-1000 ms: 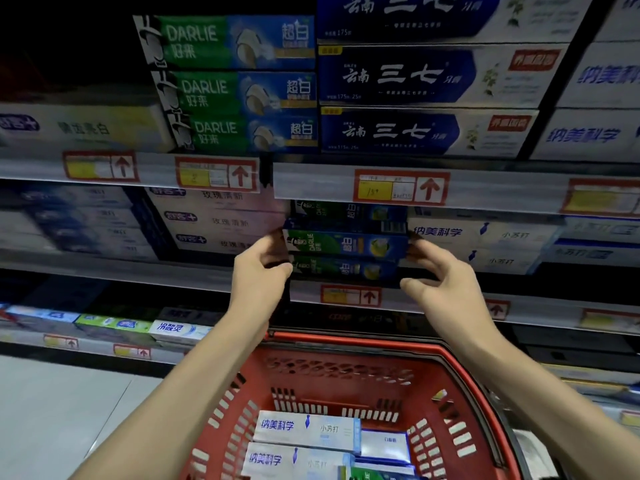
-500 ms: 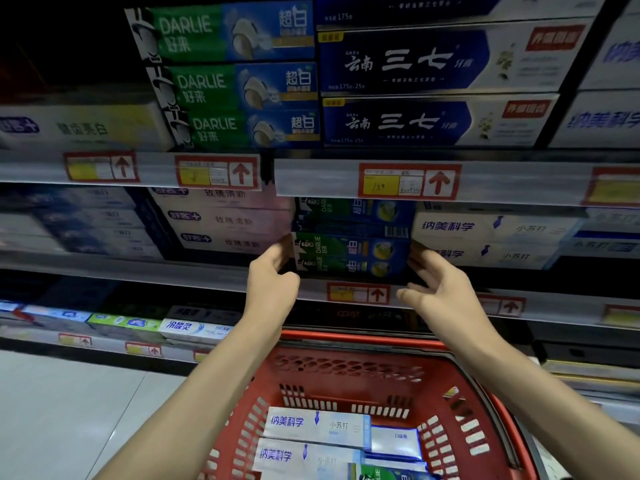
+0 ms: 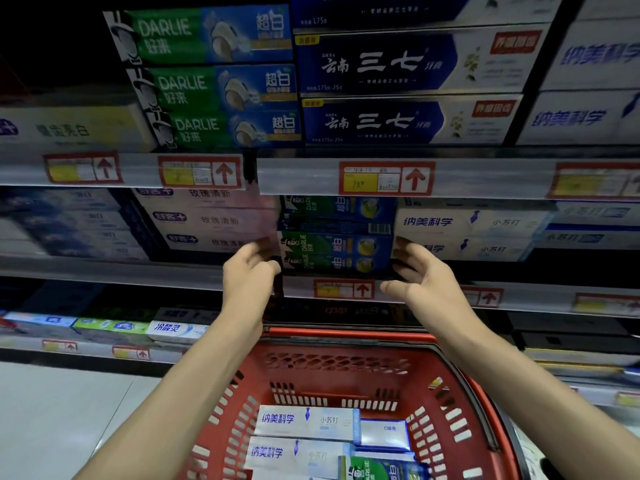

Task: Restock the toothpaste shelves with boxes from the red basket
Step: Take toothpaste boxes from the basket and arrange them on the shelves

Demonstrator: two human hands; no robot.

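A stack of green-and-blue Darlie toothpaste boxes (image 3: 337, 245) lies on the middle shelf, under the yellow price tag. My left hand (image 3: 247, 277) is at the stack's left end, with its fingertips against the lower boxes. My right hand (image 3: 420, 275) is at the right end, fingers spread and thumb out, touching the lower boxes. Neither hand is wrapped around a box. Below my forearms is the red basket (image 3: 332, 362). It holds two white-and-blue toothpaste boxes (image 3: 304, 420), a small white box (image 3: 384, 433) and a green Darlie box (image 3: 381, 469).
White rose-print boxes (image 3: 214, 220) sit left of the stack and white-and-blue boxes (image 3: 464, 223) sit right of it. The upper shelf carries large Darlie boxes (image 3: 214, 81) and dark blue boxes (image 3: 388, 119). A lower shelf (image 3: 114, 327) holds more boxes. Grey floor (image 3: 52, 410) lies at the lower left.
The lowest Darlie box, which stuck out towards me between my hands, now sits flush in the stack. My hands have stayed at the two ends and the view has closed in slightly.
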